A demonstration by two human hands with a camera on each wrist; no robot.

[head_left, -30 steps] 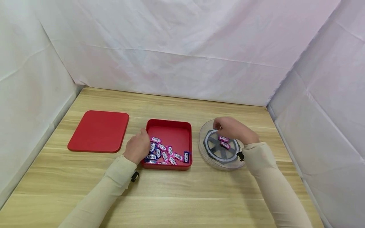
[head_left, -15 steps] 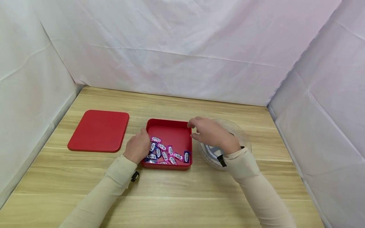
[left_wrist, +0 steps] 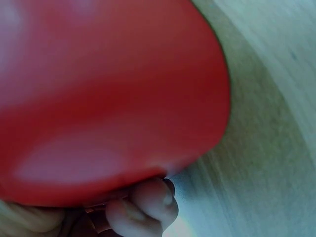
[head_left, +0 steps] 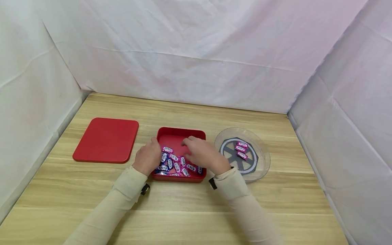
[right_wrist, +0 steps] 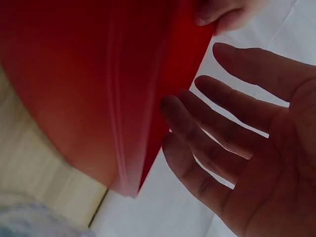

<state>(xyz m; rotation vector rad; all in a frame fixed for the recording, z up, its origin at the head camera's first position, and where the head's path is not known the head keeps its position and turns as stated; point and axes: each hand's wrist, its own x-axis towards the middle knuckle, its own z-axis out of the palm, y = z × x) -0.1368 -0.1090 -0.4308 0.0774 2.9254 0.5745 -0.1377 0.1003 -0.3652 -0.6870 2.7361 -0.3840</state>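
A red square box holds pink-wrapped candies and blue-wrapped candies, mostly in its near half. At its left wall my left hand grips the rim; the fingertips curl against the red side in the left wrist view. Over the right part of the box hovers my right hand, its fingers spread and loosely bent with nothing between them. To the right stands a round clear dish with 3 pink candies in it, lying in a row.
A flat red square lid lies on the wooden table left of the box. White cloth hangs behind and along both sides. A dark spoked wheel pattern shows at the dish's base.
My right hand has moved left from the dish to above the box, and its fingers have loosened. A third pink candy now shows in the dish. My left hand has stayed put.
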